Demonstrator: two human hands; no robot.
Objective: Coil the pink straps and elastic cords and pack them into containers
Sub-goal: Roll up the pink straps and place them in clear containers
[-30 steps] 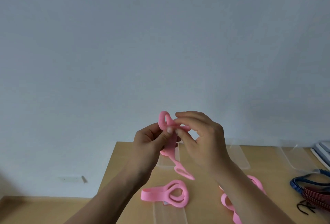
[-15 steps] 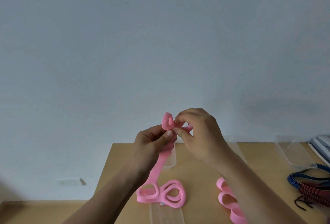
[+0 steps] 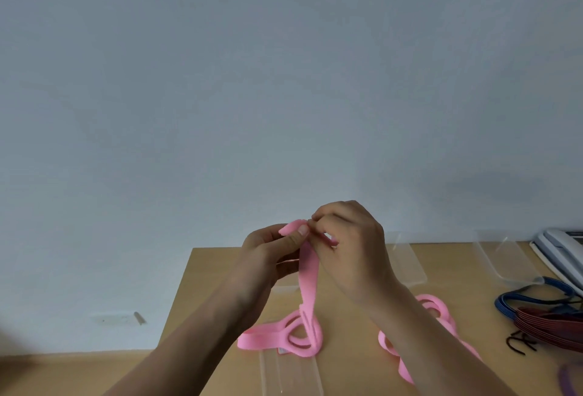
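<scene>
**Strap held over clear containers**

Two clear containers (image 3: 407,261) (image 3: 501,258) at the bench's (image 3: 347,326) far edge look empty, though glare obscures them. Both hands, left (image 3: 268,256) and right (image 3: 350,247), pinch the pink strap's (image 3: 307,282) top; its looped tail rests on the bench. Another pink strap (image 3: 438,310) lies partly behind the right forearm.

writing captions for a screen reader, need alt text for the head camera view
Two bare hands, the left hand and the right hand, pinch the top of a pink strap that hangs down to loops on a wooden table. A second pink strap, clear containers and dark cords lie around.
</scene>
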